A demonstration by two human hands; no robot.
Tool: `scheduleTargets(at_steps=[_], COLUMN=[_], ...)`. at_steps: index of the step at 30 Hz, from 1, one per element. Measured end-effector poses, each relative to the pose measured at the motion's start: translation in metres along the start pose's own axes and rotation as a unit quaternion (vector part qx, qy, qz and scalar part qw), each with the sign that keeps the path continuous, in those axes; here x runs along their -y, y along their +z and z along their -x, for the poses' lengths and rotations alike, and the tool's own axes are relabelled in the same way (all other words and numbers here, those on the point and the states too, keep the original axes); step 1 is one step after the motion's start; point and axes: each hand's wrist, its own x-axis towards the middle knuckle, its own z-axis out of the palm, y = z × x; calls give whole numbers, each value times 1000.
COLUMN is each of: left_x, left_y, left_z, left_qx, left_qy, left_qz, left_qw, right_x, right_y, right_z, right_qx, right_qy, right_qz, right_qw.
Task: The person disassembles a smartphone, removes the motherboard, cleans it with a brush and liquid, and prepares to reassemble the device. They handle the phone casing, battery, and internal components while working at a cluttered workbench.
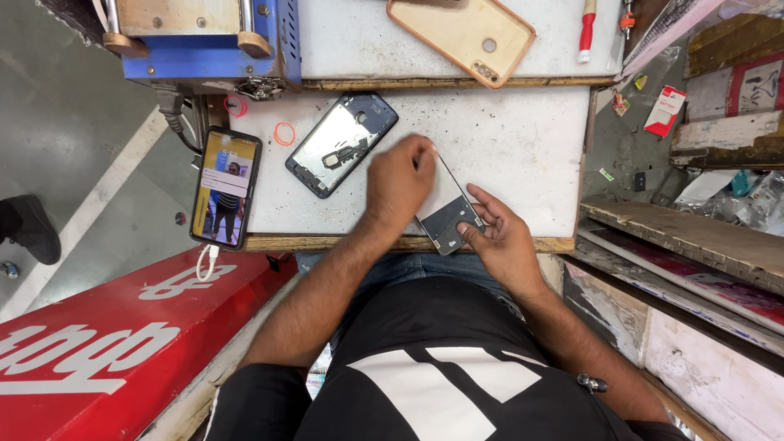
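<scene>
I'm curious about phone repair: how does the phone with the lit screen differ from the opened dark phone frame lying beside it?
The lit phone is whole, its screen showing a picture; the dark phone frame lies open, with its inner parts bare. The lit phone overhangs the table's left edge with a white cable plugged in; the frame lies fully on the table, uncabled. Neither is touched by the hands.

Phone panel [447, 214] on table [514, 139] near front edge; opened phone frame [341, 143] left of it; lit phone [226, 188] further left.

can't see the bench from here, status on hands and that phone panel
Left hand pressing on phone panel; right hand pinning its lower end. Open phone frame lies apart, left.
</scene>
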Motion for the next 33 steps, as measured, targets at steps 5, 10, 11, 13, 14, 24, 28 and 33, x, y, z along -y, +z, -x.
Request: scheduleTargets(at_steps=[5, 10, 11, 13, 14, 24, 28, 33], left_x=[-10, -21, -19, -11, -7, -15, -1, 33], left_y=[6, 23, 22, 17, 13, 11, -26, -122], left_z=[17, 58, 55, 40, 30, 49, 43, 26], left_qx=[32, 48, 61, 61, 48, 91, 1, -231], left_qy=[17, 76, 53, 20, 10, 100, 45, 109], left_qz=[-17, -27, -19, 4, 17, -69, 25, -65], left_qw=[999, 996, 997, 998, 999, 988, 999, 965], right_x=[3, -1, -3, -4, -5, -9, -4, 21], right_y=[0, -4, -3, -2, -1, -3, -6, -30], right_z=[-1, -3, -3, -3, -2, 1, 5, 17], right_qx=[0, 8, 9, 9, 8, 12, 5, -69], right_qy=[13, -9, -10, -13, -12, -15, -43, -95], right_qz=[5, -14, -17, -21, -22, -44, -41, 76], right_qw=[1000, 1000, 1000, 1000, 1000, 999, 998, 990])
